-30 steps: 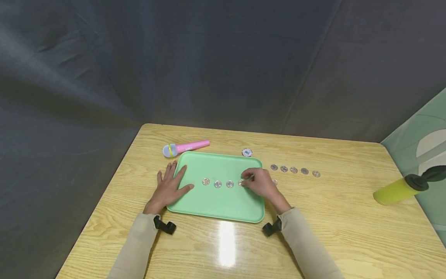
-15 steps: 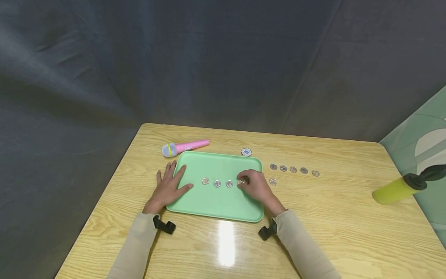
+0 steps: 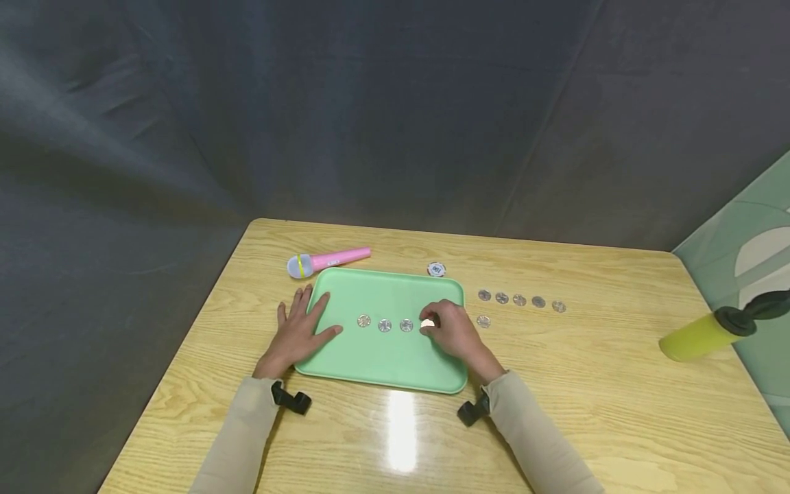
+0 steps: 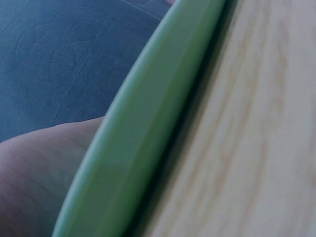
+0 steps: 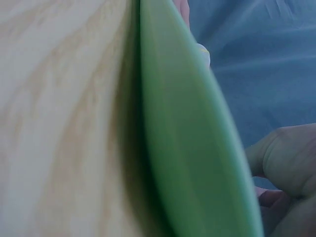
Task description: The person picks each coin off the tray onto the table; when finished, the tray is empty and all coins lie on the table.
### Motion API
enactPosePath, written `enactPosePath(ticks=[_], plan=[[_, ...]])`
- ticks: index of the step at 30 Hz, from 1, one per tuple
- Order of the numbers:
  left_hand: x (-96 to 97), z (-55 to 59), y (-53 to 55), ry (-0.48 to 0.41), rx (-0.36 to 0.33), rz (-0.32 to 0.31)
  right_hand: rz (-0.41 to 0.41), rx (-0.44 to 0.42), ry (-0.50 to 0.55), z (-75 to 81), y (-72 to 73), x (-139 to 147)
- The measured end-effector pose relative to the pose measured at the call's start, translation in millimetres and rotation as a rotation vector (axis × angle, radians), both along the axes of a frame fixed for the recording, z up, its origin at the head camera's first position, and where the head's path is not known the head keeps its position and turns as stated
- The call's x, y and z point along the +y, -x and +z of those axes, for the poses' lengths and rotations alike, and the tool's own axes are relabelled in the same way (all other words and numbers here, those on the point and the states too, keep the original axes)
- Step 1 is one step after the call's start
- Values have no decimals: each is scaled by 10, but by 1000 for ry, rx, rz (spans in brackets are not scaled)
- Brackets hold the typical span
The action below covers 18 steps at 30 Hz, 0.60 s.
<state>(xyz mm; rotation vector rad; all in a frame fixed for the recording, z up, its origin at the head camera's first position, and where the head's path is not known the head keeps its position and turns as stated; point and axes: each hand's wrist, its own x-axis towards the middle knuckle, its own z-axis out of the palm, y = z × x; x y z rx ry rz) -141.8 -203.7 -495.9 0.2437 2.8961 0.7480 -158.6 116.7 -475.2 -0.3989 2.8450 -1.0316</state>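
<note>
A light green tray [image 3: 382,363] lies on the table with a row of coins on it. My left hand [image 3: 299,336] rests spread over the tray's left rim, its thumb reaching inside. At the right end of the row, my right hand [image 3: 453,329] has thumb and fingertips curled at a coin [image 3: 426,322] that shines bright white. Left of it lie a silver coin [image 3: 406,325], another silver coin [image 3: 385,325] and a slightly golden coin [image 3: 364,320]. Both wrist views show mainly the tray's outer wall [image 4: 133,123], with part of a hand behind it; the coins are hidden there.
Right of the tray, several coins [image 3: 520,300] lie in a row on the table [image 3: 617,384], with a single coin [image 3: 484,321] nearer. Behind the tray are a pink toy microphone [image 3: 339,258] and a poker chip [image 3: 436,269]. A yellow-green bottle [image 3: 697,339] stands far right.
My right hand has shifted slightly left, uncovering the single coin right of the tray. The coin at its fingertips has turned from patterned to bright white. My left hand stays put.
</note>
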Motion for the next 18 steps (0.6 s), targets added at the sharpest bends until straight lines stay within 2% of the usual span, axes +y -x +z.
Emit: enactPosePath(ticks=[12, 18], plan=[[0, -1, 9, 0, 9, -4, 15, 4, 23, 15, -15, 54], [-3, 5, -5, -13, 17, -5, 6, -72, 108, 19, -12, 113]])
